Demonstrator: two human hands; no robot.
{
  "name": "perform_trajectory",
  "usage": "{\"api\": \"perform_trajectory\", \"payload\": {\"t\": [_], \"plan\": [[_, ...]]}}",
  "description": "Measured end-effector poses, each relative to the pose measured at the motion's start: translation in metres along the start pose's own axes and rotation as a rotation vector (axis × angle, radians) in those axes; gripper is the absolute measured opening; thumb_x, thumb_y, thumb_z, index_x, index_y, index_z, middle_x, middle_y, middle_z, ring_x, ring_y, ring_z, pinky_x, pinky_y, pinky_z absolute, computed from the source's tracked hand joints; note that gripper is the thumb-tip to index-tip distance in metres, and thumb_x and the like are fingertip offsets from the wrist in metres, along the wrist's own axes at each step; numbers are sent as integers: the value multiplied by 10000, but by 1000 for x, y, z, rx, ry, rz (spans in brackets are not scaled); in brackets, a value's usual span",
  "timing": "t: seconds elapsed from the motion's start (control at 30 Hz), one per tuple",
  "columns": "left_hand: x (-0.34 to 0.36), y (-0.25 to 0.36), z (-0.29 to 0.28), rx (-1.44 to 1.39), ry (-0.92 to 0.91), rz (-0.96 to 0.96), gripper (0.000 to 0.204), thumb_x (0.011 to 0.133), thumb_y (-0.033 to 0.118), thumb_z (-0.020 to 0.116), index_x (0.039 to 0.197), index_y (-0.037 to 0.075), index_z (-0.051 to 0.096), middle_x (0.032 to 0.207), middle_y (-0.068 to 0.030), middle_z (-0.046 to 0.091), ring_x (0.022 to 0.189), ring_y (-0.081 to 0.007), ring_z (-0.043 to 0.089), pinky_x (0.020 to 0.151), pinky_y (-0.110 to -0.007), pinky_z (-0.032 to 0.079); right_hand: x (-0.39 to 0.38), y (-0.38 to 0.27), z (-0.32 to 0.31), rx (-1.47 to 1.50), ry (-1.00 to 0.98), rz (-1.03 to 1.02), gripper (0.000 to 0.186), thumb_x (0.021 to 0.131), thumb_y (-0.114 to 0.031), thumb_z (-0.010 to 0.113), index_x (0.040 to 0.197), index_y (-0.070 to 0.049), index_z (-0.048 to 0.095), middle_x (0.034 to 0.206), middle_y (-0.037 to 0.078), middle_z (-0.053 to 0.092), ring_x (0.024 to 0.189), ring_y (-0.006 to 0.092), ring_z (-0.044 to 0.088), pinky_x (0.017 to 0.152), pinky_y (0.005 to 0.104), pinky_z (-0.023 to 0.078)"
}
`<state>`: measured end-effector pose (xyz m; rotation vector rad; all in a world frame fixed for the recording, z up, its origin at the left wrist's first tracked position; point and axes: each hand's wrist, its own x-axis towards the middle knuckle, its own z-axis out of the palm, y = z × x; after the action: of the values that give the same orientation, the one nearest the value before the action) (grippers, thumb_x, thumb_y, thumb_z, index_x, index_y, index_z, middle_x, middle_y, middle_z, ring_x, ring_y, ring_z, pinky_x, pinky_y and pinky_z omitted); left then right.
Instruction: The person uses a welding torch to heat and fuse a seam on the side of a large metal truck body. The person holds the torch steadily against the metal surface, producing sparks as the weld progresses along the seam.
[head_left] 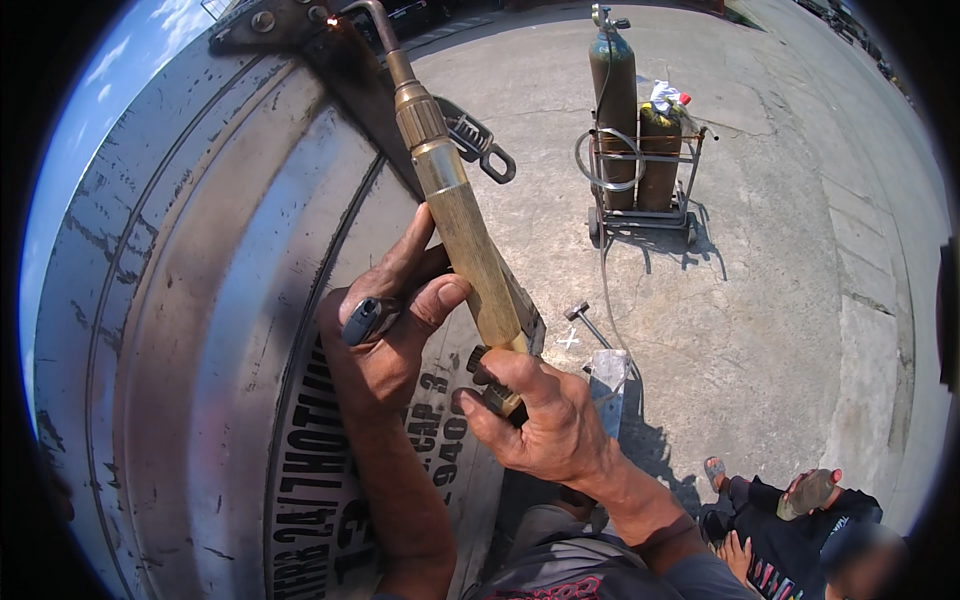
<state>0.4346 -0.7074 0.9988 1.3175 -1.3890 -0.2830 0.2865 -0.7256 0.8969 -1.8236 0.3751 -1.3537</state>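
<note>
A long brass gas torch [470, 240] slants up and away, its bent tip beside a glowing orange spot on a dark bolted bracket [265, 28]. My right hand [545, 410] is closed round the torch's lower end, by its valve knobs. Higher up, my left hand [385, 320] has its forefinger and thumb against the ribbed brass handle. Out of its curled fingers sticks a dark tool [370, 320] with a rounded grey end; the rest of that tool is mostly hidden. A metal latch with a spring [480, 140] shows just past the torch.
A scuffed metal panel [170, 300] with black lettering fills the left side. Two gas cylinders [615, 120] stand on a wheeled cart [650, 220], with a hose running toward me. A hammer [590, 322] lies on the concrete. Another person [790, 530] is low at the right.
</note>
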Motion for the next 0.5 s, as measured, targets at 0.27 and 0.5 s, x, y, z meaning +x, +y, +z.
{"api": "perform_trajectory", "payload": {"t": [0.27,0.5], "plan": [[0,1,1,-12,19,-21,625,896,106,844,1450,-46,600,1242,-242,749,1099,-250,737,921,-369,620,-2,1,1,13,7,-4,424,908,-126,816,1247,-73,566,883,159,729,741,304,777,611,382,605],[0,1,2,-38,17,-29,612,900,93,838,1448,-44,603,1231,-235,755,1090,-237,736,912,-360,619,0,-1,1,37,20,1,398,915,-126,782,1258,-82,585,826,162,673,669,316,731,561,401,587]]}}
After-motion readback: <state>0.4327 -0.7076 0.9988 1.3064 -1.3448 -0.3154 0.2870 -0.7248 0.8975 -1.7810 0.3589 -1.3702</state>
